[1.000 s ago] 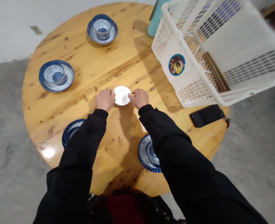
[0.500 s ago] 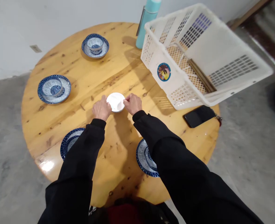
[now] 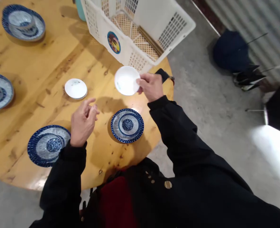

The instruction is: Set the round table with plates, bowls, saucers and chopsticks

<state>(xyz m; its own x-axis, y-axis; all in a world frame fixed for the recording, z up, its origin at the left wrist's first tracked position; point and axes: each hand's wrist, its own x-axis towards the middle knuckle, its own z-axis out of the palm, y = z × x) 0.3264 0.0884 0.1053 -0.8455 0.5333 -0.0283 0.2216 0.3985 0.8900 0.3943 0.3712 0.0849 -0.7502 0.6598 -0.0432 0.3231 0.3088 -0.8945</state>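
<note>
Pulled apart from the white saucer [image 3: 75,88], the white bowl [image 3: 127,80] hangs pinched at its rim in the right hand [image 3: 150,87], nearer it than the left hand [image 3: 84,122] (open, fingers loosely curled).

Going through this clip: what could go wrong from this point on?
The right hand grips the white bowl at one side of its rim only, with the bowl tilted, so it might slip and strike the blue-and-white plate below, with chipping possible.

The bowl is also close to the corner of the white plastic basket, which appears to overhang the table edge. A bump could knock the bowl or shift the basket.
</note>
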